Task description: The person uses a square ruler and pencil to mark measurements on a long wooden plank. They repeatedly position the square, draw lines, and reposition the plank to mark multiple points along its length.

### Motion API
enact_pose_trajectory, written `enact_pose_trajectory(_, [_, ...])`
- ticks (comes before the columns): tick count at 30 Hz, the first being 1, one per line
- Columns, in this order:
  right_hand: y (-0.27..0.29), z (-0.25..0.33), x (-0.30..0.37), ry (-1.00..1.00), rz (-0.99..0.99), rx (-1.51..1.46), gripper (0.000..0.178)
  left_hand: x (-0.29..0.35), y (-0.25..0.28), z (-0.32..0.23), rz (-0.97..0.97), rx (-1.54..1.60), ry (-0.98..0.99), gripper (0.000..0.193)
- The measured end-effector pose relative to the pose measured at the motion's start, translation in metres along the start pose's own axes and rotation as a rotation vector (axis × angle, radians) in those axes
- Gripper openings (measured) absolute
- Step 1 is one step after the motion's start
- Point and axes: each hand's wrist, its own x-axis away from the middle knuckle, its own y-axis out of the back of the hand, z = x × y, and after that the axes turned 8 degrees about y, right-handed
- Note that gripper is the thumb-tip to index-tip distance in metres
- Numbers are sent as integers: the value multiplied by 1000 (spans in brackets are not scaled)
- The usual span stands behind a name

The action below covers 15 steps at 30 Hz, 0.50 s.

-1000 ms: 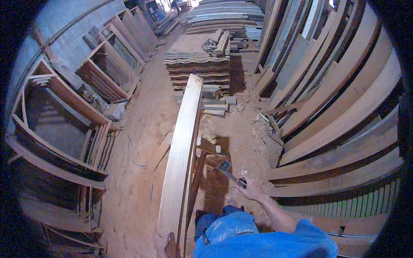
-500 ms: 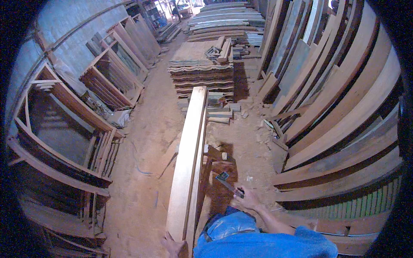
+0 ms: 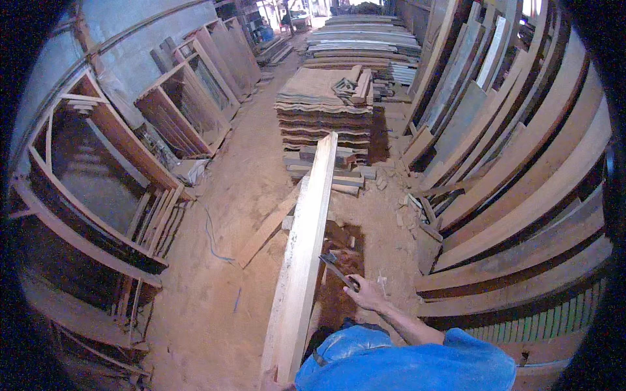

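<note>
A long pale wooden plank [image 3: 306, 241] runs away from me, raised above the dusty floor, with a speckled face and a smoother face showing. At its near end is my left hand [image 3: 275, 383], only partly in view at the lower edge, its fingers mostly hidden. My right hand [image 3: 368, 294] is closed around the handle of a hand tool with a long shank and a dark head [image 3: 334, 268]. The tool's tip is close to the plank's right side; whether they touch I cannot tell. Its exact kind is unclear.
A brown board [image 3: 264, 231] slants on the floor left of the plank. Beyond stands a stack of wavy-edged sheets [image 3: 326, 107], with more stacked boards [image 3: 358, 49] behind. Wooden frames [image 3: 176, 111] lean along the left wall; tall planks [image 3: 515, 176] lean on the right.
The plank has turned, showing a different pair of faces, and its far end has shifted right. The tool in my right hand has come nearer the plank, its head now seen edge-on.
</note>
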Motion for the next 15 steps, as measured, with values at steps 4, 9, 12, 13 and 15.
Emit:
enact_pose_trajectory(4, [5,45,-9,47,-10,-47,50,15,35,2,137,209,-100,111])
enact_pose_trajectory(9, [-16,42,-8,109,-54,-201,43,19,26,-2,-101,138,-32,95])
enact_pose_trajectory(12, [-21,22,7,54,-65,-172,41,22,28,-46,-371,4,165,71])
enact_pose_trajectory(13, [-17,16,14,3,-66,-164,41,27,37,-58,-292,51,98,68])
enact_pose_trajectory(15, [-17,14,21,-68,-51,-175,41,35,59,-65,-172,142,-15,64])
